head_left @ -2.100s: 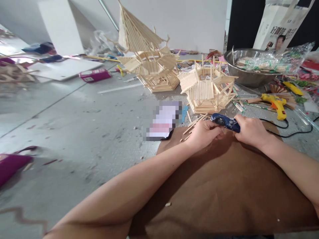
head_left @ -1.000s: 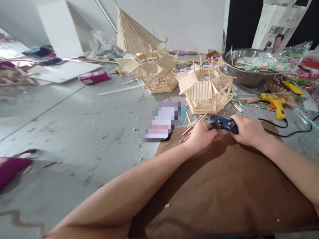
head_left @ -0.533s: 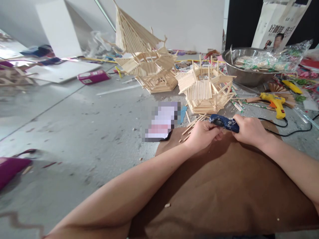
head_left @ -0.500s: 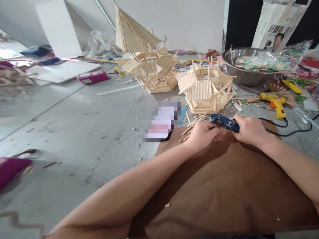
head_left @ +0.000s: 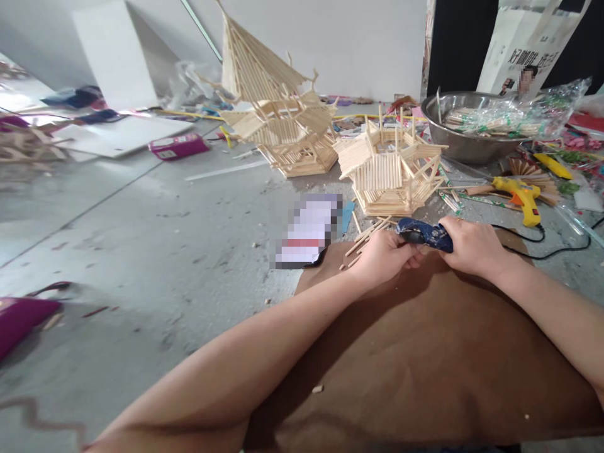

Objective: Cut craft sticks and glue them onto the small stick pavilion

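Note:
My right hand is wrapped round the end of a dark blue hand tool with pale scuffs and a black part. Its working end is not clear to see, so I cannot tell its kind. My left hand is closed at the tool's other end, fingertips pinched together. What they hold, if anything, is hidden. Just beyond my left hand, several thin wooden sticks lie loose. Behind them stands a six-sided stick-built pavilion tier with upright posts. Both hands are above the brown apron over my lap.
A taller stick pagoda with a pointed roof stands behind. A phone lies left of the sticks. At right are a yellow glue gun with a black cord and a steel bowl of wrapped sticks. A purple box lies far left.
Hardly anything differs. The blue tool has turned very slightly between my hands, and the whole view has shifted a little. Both hands keep their places.

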The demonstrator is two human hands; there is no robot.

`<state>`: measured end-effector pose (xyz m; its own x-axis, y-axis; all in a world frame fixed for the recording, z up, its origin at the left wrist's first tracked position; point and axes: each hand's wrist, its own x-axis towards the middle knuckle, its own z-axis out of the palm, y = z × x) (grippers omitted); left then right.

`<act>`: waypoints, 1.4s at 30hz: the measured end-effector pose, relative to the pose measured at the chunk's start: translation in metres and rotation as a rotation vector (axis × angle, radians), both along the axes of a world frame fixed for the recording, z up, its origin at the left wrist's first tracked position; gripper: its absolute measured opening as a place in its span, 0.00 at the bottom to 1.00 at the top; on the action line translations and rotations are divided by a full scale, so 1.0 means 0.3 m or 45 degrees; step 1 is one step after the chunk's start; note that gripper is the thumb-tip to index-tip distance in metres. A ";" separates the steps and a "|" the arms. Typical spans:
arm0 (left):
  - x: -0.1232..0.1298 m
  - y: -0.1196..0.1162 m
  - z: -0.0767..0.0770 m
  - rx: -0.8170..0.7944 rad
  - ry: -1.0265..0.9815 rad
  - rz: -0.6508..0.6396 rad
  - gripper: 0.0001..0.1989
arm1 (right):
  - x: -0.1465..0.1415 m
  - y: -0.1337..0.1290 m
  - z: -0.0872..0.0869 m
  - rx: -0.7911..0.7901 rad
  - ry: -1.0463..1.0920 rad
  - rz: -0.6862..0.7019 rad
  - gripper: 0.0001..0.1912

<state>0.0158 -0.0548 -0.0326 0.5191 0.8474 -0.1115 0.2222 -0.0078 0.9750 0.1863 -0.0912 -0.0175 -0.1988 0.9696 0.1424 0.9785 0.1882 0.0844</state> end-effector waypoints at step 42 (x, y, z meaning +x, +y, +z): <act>-0.011 0.013 0.004 -0.264 -0.305 -0.246 0.10 | 0.105 0.059 0.002 0.340 -0.033 -0.038 0.25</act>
<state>0.0126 -0.0510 -0.0314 0.6994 0.7034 -0.1269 0.0015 0.1762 0.9844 0.2176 -0.0735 -0.0168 -0.1775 0.9041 0.3887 0.9801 0.1268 0.1526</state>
